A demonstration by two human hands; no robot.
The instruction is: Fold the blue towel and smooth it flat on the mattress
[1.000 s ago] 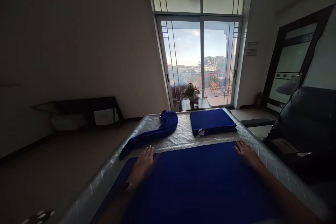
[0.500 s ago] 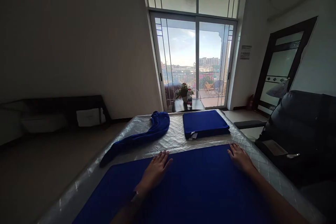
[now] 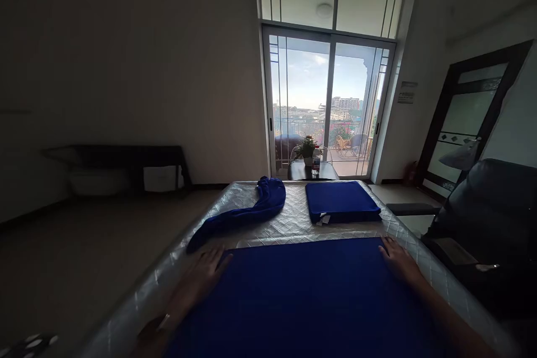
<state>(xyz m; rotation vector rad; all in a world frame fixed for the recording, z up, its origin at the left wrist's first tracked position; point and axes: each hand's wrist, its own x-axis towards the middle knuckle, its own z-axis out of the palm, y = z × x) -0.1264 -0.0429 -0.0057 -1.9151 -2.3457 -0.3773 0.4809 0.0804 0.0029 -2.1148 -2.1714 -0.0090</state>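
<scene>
A large piece of dark blue cloth lies spread flat on a quilted mattress that looks plastic-covered. My left hand rests at the cloth's far left corner, fingers stretched out. At the far right corner my right hand lies flat, fingers extended. Beyond the cloth sits a neatly folded stack of blue cloth with white tags on its near edge. To its left lies a crumpled, twisted length of blue cloth. The near part of the spread cloth runs out of view.
A black chair stands close along the mattress's right side. Past the far end are a small dark table with a potted plant and a bottle, before a sliding glass door. A low dark bench stands by the left wall.
My left hand has slid left along the cloth's far edge to its corner. My right hand stays at the right corner. The whole view has turned slightly left.
</scene>
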